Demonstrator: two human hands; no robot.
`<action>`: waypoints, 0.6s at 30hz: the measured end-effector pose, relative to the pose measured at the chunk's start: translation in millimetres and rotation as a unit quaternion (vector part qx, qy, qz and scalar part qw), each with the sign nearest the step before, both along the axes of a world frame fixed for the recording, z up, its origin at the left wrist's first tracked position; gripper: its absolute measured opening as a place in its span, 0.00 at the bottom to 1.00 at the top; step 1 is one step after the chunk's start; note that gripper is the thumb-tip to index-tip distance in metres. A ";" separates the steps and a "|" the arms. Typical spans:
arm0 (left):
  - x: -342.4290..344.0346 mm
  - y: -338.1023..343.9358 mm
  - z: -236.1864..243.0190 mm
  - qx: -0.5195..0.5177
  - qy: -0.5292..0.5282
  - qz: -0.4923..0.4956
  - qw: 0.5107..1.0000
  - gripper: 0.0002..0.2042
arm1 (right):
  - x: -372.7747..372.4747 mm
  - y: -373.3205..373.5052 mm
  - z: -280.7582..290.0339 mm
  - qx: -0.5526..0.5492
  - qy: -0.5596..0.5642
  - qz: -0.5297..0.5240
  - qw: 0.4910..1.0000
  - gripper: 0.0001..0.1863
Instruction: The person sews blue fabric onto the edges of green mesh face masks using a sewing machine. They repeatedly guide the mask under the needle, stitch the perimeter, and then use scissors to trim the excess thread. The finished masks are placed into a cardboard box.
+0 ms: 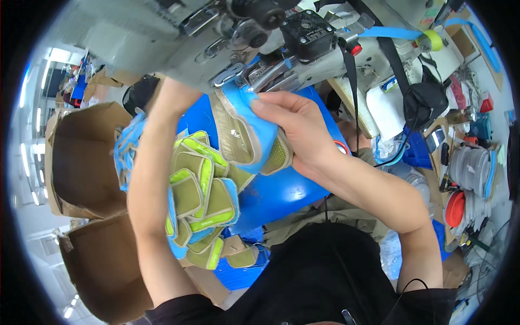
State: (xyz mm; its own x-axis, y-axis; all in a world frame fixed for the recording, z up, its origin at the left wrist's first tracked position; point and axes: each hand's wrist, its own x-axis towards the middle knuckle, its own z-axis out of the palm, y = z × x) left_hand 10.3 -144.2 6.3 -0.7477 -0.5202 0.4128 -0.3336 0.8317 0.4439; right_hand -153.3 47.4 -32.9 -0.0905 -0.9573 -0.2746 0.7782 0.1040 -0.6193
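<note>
My right hand [297,120] pinches the edge of a blue and khaki fabric piece [259,132], thumb on top. The piece has a curved shape, a khaki mesh part and a small pale mark. Its upper end sits under the metal foot of a sewing machine [238,76]. My left hand [181,96] reaches up to the left of the piece, and its fingers are hidden behind the machine head. Below my left forearm and beside the piece lies a pile of khaki fabric pieces [201,184] with lime green and blue edging.
The blue work surface [287,189] lies under the hands. Two cardboard boxes [89,157] stand open at the left. A blue tape [395,33] runs to the machine from the upper right. Rolls of white and red tape [460,208] and tools crowd the right side.
</note>
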 end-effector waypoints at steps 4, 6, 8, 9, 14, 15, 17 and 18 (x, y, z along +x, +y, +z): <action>-0.1 75.1 -30.4 0.213 0.290 0.185 0.915 0.10 | -9.3 7.6 2.2 0.000 -0.012 0.035 0.999 0.15; -5.2 119.4 -35.6 0.425 0.317 0.149 0.835 0.10 | -11.0 13.9 -2.3 -0.005 -0.011 0.053 0.999 0.16; -20.4 138.5 -31.8 0.482 0.335 0.136 0.798 0.11 | -13.4 19.2 -8.2 -0.009 0.002 0.064 0.998 0.16; -25.7 142.9 -30.5 0.510 0.342 0.127 0.779 0.11 | -15.0 22.7 -9.3 -0.007 0.011 0.065 0.998 0.16; -23.4 135.4 -28.8 0.506 0.324 0.116 0.791 0.14 | -14.1 22.7 -0.9 -0.026 0.019 0.061 0.998 0.16; -26.1 133.9 -25.9 0.522 0.334 0.116 0.776 0.13 | -12.2 18.0 -1.5 -0.022 0.023 0.055 0.998 0.16; -31.9 133.6 -24.8 0.541 0.352 0.102 0.757 0.12 | -13.1 3.8 -5.8 -0.012 0.043 0.036 0.998 0.15; -32.9 137.6 -25.1 0.525 0.362 0.106 0.763 0.11 | -13.0 1.9 -7.4 -0.018 0.041 0.033 0.998 0.15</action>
